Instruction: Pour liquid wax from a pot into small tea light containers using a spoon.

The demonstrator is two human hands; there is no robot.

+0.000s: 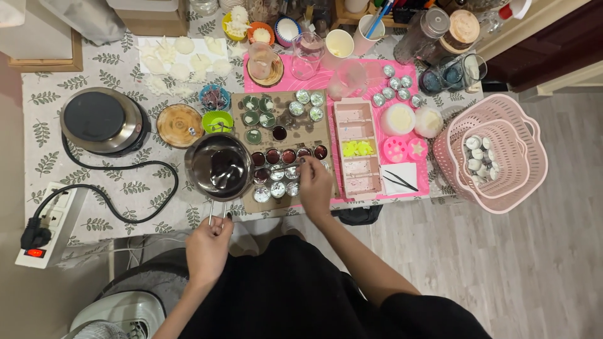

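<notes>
2 hands busy: left hand (209,242) clenched on steel pot (220,166) handle, likely heavy, sloshy; right hand (315,182) pinching small tin cup (292,172).

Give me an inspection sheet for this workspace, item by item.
Surface: table under a leaf-print cloth, crowded.
Job's things: steel pot of dark liquid; small tin cups on a brown board, some filled dark red.
Clutter: hot plate, pink mat, pink baskets, jars, white wax shapes.
Hands: left hand grips the pot's handle; right hand at the tin cups, grasp unclear.
Cables: black cord from the hot plate to a power strip.
Surroundings: wooden floor.
</notes>
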